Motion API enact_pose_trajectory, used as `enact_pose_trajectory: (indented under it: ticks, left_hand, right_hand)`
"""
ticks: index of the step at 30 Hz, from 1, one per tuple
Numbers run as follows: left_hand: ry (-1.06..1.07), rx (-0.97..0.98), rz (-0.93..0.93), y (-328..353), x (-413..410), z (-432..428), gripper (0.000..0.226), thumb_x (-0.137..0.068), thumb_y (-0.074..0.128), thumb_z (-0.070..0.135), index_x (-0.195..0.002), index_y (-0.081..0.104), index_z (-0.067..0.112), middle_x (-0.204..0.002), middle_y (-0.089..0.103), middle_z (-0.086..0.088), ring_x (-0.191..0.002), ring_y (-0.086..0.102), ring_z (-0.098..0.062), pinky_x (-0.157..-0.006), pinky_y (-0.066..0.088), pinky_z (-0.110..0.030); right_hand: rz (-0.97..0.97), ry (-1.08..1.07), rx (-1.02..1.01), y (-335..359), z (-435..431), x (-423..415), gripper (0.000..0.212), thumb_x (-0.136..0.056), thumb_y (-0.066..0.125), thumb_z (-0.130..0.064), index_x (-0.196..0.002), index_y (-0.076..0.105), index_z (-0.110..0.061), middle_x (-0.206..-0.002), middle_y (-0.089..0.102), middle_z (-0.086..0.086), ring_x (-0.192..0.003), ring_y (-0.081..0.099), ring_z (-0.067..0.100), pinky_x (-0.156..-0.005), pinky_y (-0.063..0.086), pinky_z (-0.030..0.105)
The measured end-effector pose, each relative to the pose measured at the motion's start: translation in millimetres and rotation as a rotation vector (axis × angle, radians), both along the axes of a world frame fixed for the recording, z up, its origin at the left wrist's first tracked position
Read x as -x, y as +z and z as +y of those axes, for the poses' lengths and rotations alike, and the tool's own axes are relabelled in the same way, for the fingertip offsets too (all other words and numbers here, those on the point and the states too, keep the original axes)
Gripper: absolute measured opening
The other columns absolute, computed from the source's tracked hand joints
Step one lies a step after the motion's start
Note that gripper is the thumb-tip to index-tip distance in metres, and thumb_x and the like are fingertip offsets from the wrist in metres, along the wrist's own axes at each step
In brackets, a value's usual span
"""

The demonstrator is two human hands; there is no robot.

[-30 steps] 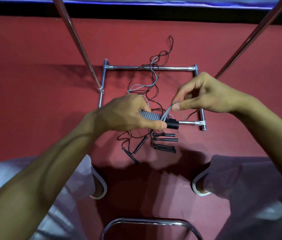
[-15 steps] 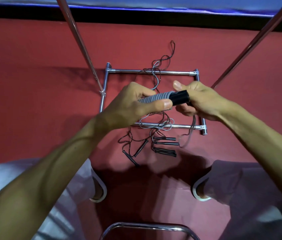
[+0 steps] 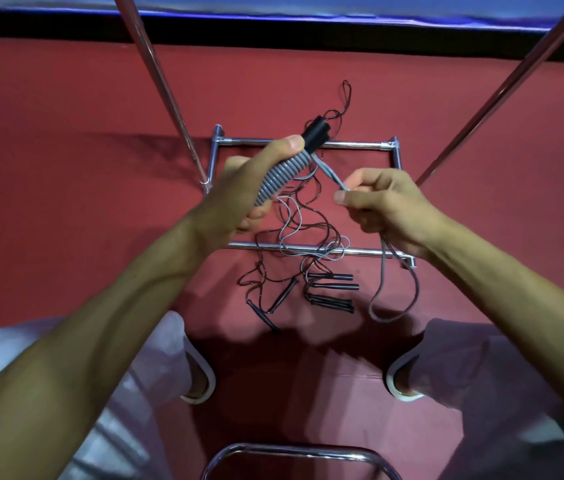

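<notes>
Hands apart, both busy: the left hand (image 3: 239, 188) is wrapped round the grey ribbed tube (image 3: 282, 176), held up tilted with its black cap (image 3: 315, 135) at the far end, while the right hand (image 3: 384, 206) pinches a grey wire (image 3: 330, 174) that leaves the tube just below the cap and runs taut, near and right, to the fingertips. Slack from that wire hangs in a loop (image 3: 382, 289) below the right hand. Beneath, a tangle (image 3: 304, 230) of thin dark and grey wires drapes over the near bar of the metal frame (image 3: 370, 251), ending in black sleeves (image 3: 334, 289) on the red floor (image 3: 100, 202). Likely risks: a hard tug could slip the wire out of the pinch, or strain it where it bends out of the tube; the trailing tangle could catch on the bar and knot tighter; the tube could twist in the left palm if the pull goes sideways
</notes>
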State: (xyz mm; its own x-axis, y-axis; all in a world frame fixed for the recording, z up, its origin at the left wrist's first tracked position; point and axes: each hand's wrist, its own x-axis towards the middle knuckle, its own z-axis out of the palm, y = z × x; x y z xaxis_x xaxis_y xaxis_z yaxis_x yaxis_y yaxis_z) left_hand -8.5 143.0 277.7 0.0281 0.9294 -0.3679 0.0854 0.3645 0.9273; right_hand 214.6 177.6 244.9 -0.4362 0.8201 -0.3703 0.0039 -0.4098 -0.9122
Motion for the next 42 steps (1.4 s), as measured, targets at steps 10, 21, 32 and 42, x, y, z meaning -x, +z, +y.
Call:
enact_pose_trajectory:
  ticks: [10,21,32,42]
  left_hand:
    - [-0.033,0.063,0.016,9,11,5,0.057,-0.085,0.062,0.067,-0.069,0.051,0.014,-0.045,0.033,0.002,-0.034,0.023,-0.012,-0.040,0.015,-0.015]
    - [-0.058,0.180,0.047,-2,13,7,0.057,-0.077,0.066,0.076,-0.075,0.053,0.021,-0.067,0.046,-0.004,-0.038,0.028,-0.009,-0.041,0.020,-0.011]
    - [0.002,0.101,0.210,-7,10,5,0.064,-0.065,0.075,0.077,-0.072,0.051,0.018,-0.064,0.033,-0.008,-0.047,0.028,-0.018,-0.046,0.020,-0.022]
    - [0.055,-0.018,0.513,-15,10,4,0.091,-0.067,0.068,0.085,-0.063,0.044,-0.003,-0.054,0.033,-0.003,-0.050,0.036,-0.018,-0.058,0.035,-0.037]
  right_hand:
    - [-0.022,0.009,0.016,14,-15,3,0.031,-0.105,0.053,-0.024,-0.090,0.071,-0.003,-0.048,0.045,0.000,-0.034,0.026,0.008,-0.041,0.016,0.020]
    - [-0.602,-0.053,-0.913,1,-21,-2,0.010,-0.090,0.077,-0.017,-0.099,0.075,-0.016,-0.052,0.047,-0.005,-0.049,0.035,0.010,-0.053,0.035,0.024]
    - [-0.128,0.049,0.186,6,-15,4,0.037,-0.107,0.047,-0.024,-0.081,0.066,-0.005,-0.049,0.050,0.003,-0.039,0.028,0.008,-0.038,0.018,0.019]
    - [-0.751,0.057,-0.647,-1,-12,-3,0.013,-0.088,0.079,-0.025,-0.086,0.069,-0.017,-0.061,0.061,-0.002,-0.050,0.049,0.013,-0.057,0.046,0.032]
